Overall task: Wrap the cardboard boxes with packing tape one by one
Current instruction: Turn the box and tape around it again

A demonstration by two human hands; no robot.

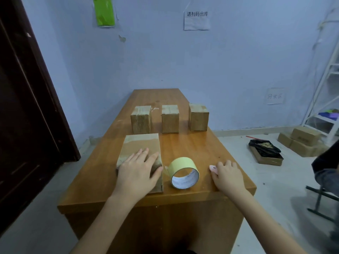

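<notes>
My left hand lies flat, fingers spread and straight, pressing on the near end of the long flat brown cardboard box that lies close to the front edge of the orange-brown wooden counter, towards its left side. Just right of the box, a roll of pale yellow packing tape stands on its edge, its open core facing me. Further right, my right hand rests curled over a small pink object; whether it is gripped I cannot tell. A bare stretch of counter lies beyond. Further back, three upright brown cardboard boxes stand in a row with gaps between them and open wood behind, up to the far edge.
</notes>
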